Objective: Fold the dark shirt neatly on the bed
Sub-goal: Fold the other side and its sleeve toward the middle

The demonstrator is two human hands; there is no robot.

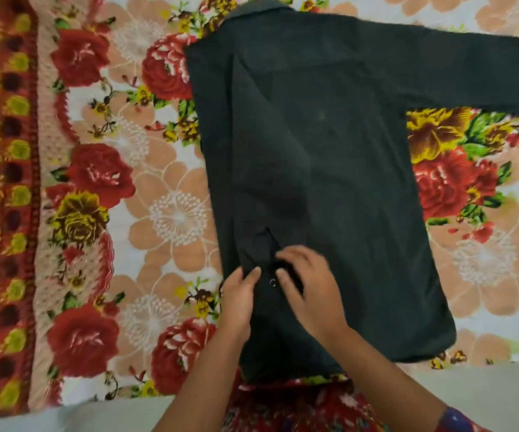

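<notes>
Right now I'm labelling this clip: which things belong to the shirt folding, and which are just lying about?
In the job: shirt, left hand, right hand, bedsheet underneath.
Just there: red flowered cloth below the hem, blue band at the right wrist.

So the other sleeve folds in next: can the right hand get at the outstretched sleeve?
Probably yes: nothing lies on the outstretched sleeve, though the right hand, down at the folded cuff, faces a long reach.
</notes>
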